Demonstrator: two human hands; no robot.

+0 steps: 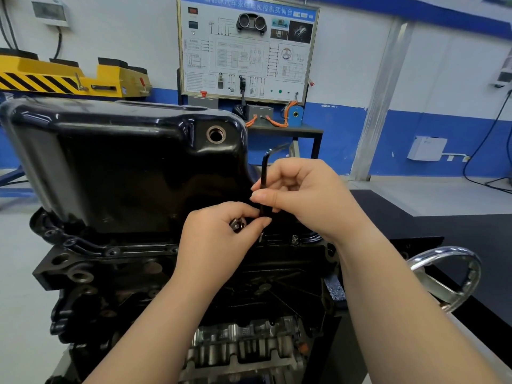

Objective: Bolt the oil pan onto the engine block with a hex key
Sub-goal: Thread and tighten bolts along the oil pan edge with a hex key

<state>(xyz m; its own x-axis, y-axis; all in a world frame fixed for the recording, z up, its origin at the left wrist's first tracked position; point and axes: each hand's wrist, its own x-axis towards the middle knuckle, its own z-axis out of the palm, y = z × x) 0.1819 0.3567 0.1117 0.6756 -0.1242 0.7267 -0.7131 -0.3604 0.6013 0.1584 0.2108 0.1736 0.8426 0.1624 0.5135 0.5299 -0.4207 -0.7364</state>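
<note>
Head view: black oil pan [124, 167] seated upside down on the engine block [110, 286], right hand [304, 195] pinching the upright hex key [264, 173] at the pan's near flange, left hand [219, 234] just below, curled round small bolts [237, 225].

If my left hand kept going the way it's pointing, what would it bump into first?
Most likely the hex key, whose shaft stands just past the left hand, then the right hand gripping it. Depth is hard to judge here.
</note>
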